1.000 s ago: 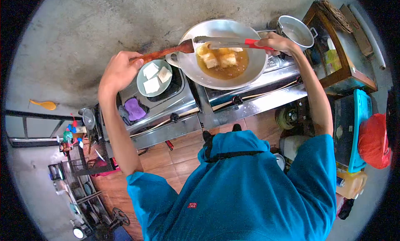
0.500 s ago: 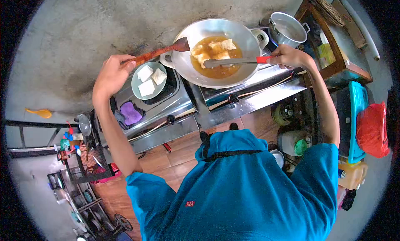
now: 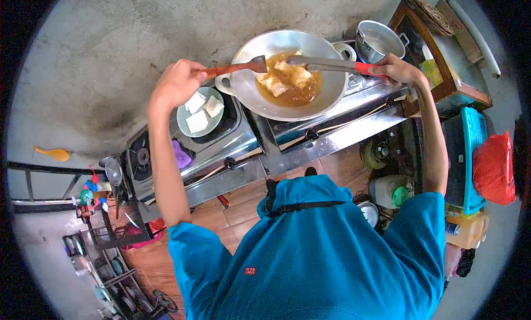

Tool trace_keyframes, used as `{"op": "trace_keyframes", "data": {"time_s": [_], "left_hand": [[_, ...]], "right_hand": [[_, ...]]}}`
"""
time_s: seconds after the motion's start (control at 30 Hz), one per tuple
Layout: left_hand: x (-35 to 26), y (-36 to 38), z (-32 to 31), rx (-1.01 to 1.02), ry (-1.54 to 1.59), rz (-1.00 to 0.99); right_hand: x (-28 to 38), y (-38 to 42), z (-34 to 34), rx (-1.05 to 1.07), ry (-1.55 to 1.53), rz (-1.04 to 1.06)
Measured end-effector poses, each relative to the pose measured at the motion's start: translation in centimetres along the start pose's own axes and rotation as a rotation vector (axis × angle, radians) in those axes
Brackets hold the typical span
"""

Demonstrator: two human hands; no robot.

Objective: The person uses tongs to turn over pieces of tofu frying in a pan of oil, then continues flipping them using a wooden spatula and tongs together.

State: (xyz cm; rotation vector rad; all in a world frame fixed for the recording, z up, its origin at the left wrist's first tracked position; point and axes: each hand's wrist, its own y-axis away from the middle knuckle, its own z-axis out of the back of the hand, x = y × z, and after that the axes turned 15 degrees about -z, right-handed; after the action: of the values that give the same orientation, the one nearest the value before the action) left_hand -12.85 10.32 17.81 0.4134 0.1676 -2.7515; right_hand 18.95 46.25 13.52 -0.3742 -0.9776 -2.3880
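My left hand is closed round the handle of a wooden spatula, whose flat end hangs over the left inner side of a large metal wok. Metal tongs with red grips are in my right hand, their tip over the back of the brown liquid. Pale chunks lie in that liquid, several of them partly coated. Beneath my left wrist, a light bowl holds white blocks on the stove.
A metal pot stands right of the wok, beside a wooden cabinet. The purple cloth lies on the stove's left part. Farther right are a turquoise lid and a red bag. A dish rack stands lower left.
My left hand and the spatula have moved right, farther over the wok. The tongs' tip has shifted up and right, and the chunks in the liquid have changed position.
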Motion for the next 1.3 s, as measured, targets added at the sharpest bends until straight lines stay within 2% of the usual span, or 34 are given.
{"op": "trace_keyframes", "data": {"time_s": [0.13, 0.33, 0.43, 0.5, 0.63, 0.83, 0.93, 1.2, 1.3], "left_hand": [[-0.8, -2.2, -0.9, 0.051, 0.013, -0.005], [-0.7, -3.8, -1.7, 0.05, -0.002, -0.039], [-0.6, -4.0, -1.9, 0.064, -0.003, -0.028], [-0.6, -3.9, -1.8, 0.068, 0.006, -0.026], [-0.2, -3.6, -2.0, 0.073, 0.019, 0.002], [0.7, -2.9, -2.3, 0.043, 0.022, 0.003], [0.8, -3.1, -2.4, 0.05, 0.032, -0.003], [1.2, -3.9, -2.4, 0.058, 0.023, -0.008], [1.5, -3.5, -2.5, 0.046, 0.033, -0.001]], "right_hand": [[-0.7, -2.7, -0.1, -0.093, -0.014, 0.032], [-0.3, -6.0, -1.1, 0.053, -0.18, 0.043], [0.6, -7.7, -2.0, 0.041, -0.13, 0.028], [1.0, -8.3, -2.7, -0.051, -0.033, 0.05], [0.8, -9.5, -3.3, -0.034, -0.074, 0.065], [0.6, -7.9, -2.0, 0.042, -0.181, 0.098], [0.4, -6.7, -1.2, 0.011, -0.237, 0.091], [1.3, -8.4, -3.3, 0.009, -0.224, 0.092], [1.6, -9.1, -3.9, -0.059, -0.117, 0.073]]}}
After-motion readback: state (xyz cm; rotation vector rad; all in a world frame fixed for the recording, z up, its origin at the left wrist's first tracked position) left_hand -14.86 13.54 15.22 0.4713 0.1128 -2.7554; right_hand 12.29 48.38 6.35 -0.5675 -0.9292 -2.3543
